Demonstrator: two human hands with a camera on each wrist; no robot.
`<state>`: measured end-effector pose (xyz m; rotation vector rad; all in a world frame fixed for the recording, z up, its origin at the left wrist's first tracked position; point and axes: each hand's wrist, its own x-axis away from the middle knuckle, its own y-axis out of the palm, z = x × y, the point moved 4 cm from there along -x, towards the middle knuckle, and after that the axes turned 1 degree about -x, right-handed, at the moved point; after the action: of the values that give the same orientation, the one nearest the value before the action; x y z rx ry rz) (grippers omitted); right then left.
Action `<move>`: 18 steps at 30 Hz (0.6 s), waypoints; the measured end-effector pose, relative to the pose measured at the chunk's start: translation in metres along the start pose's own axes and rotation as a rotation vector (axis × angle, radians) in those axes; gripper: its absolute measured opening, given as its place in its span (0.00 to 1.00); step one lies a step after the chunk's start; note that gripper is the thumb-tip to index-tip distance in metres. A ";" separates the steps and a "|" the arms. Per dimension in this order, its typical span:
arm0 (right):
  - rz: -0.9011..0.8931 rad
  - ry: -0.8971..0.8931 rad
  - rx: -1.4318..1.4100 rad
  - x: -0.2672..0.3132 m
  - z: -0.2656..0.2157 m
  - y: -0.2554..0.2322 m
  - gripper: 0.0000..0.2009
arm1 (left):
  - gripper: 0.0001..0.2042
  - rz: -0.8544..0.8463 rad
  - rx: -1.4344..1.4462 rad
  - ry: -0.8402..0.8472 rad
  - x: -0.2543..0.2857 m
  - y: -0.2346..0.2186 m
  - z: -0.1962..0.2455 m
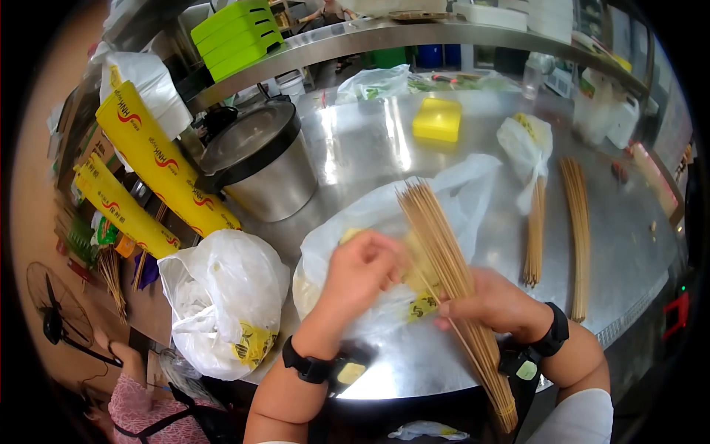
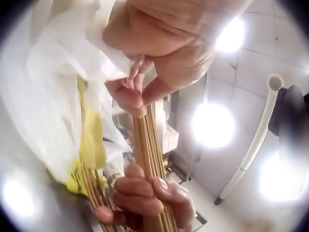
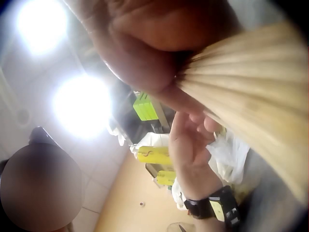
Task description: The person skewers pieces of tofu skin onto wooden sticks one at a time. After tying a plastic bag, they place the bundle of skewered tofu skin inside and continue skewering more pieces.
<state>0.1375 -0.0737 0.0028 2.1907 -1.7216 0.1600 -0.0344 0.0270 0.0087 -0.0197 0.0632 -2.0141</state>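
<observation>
My right hand (image 1: pixel 499 302) grips a thick bundle of bamboo skewers (image 1: pixel 444 240) around its middle, the bundle slanting across the table's front edge. A yellow band wraps its lower end. In the left wrist view the right fingers (image 2: pixel 137 193) curl round the skewers. Blurred, my left hand (image 1: pixel 366 266) is left of the bundle with thumb and fingertips drawn together. A single bamboo skewer (image 1: pixel 429 285) stands apart from the bundle and runs up to those fingertips. Behind the left hand lies a spread white plastic bag (image 1: pixel 462 189) with yellow print, on the steel table (image 1: pixel 355 140).
A lidded steel pot (image 1: pixel 274 177) and a stuffed white bag (image 1: pixel 225 296) stand at left, beside yellow printed rolls (image 1: pixel 151 148). Two more skewer bundles (image 1: pixel 575 237) lie at right, one partly bagged. A yellow box (image 1: pixel 437 120) sits farther back. Another person (image 1: pixel 159 392) is at lower left.
</observation>
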 end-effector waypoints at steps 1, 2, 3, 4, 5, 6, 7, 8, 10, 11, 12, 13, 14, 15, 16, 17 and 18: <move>-0.016 -0.012 -0.018 -0.001 0.001 -0.001 0.10 | 0.03 0.100 -0.132 0.085 0.000 -0.008 0.005; -0.033 -0.025 -0.039 -0.002 0.002 -0.001 0.10 | 0.04 0.184 -0.342 0.269 0.001 -0.017 0.014; -0.037 -0.027 -0.045 -0.001 0.002 -0.001 0.10 | 0.04 0.183 -0.349 0.266 0.001 -0.025 0.014; -0.025 -0.015 -0.054 -0.001 0.002 -0.001 0.10 | 0.05 0.166 -0.461 0.248 0.001 -0.033 0.013; -0.013 -0.003 -0.062 -0.001 0.002 -0.001 0.10 | 0.07 0.150 -0.572 0.229 0.001 -0.036 0.013; -0.018 -0.005 -0.065 -0.001 0.002 0.000 0.10 | 0.07 0.152 -0.577 0.228 0.003 -0.036 0.016; -0.014 -0.004 -0.053 -0.001 0.001 -0.001 0.09 | 0.09 0.128 -0.759 0.155 0.004 -0.032 0.019; -0.010 -0.002 -0.041 -0.001 0.001 -0.001 0.09 | 0.10 0.103 -0.937 0.080 0.005 -0.030 0.019; -0.017 -0.009 -0.037 -0.002 0.002 -0.002 0.09 | 0.11 0.118 -0.899 0.082 0.003 -0.034 0.014; -0.022 -0.018 -0.033 -0.002 0.002 -0.002 0.09 | 0.12 0.132 -0.860 0.086 0.000 -0.037 0.011; -0.022 -0.018 -0.034 -0.002 0.002 -0.002 0.09 | 0.12 0.132 -0.861 0.086 -0.002 -0.041 0.008; -0.023 -0.022 -0.020 -0.003 0.002 -0.002 0.09 | 0.12 0.113 -0.806 0.064 -0.004 -0.046 0.005; -0.026 -0.025 -0.005 -0.003 0.002 -0.002 0.09 | 0.12 0.096 -0.751 0.042 -0.007 -0.050 0.002; -0.029 -0.025 -0.005 -0.003 0.002 -0.002 0.09 | 0.12 0.098 -0.752 0.041 -0.008 -0.051 0.000; -0.030 -0.030 -0.010 -0.003 0.002 -0.002 0.09 | 0.11 0.090 -0.734 0.027 -0.010 -0.053 -0.002; -0.030 -0.035 -0.015 -0.003 0.002 -0.002 0.09 | 0.10 0.081 -0.716 0.013 -0.011 -0.054 -0.003; -0.030 -0.035 -0.015 -0.003 0.002 -0.002 0.09 | 0.10 0.081 -0.716 0.013 -0.012 -0.054 -0.001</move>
<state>0.1383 -0.0714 -0.0007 2.2199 -1.7016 0.1022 -0.0785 0.0608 0.0105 -0.4497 0.7743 -1.8157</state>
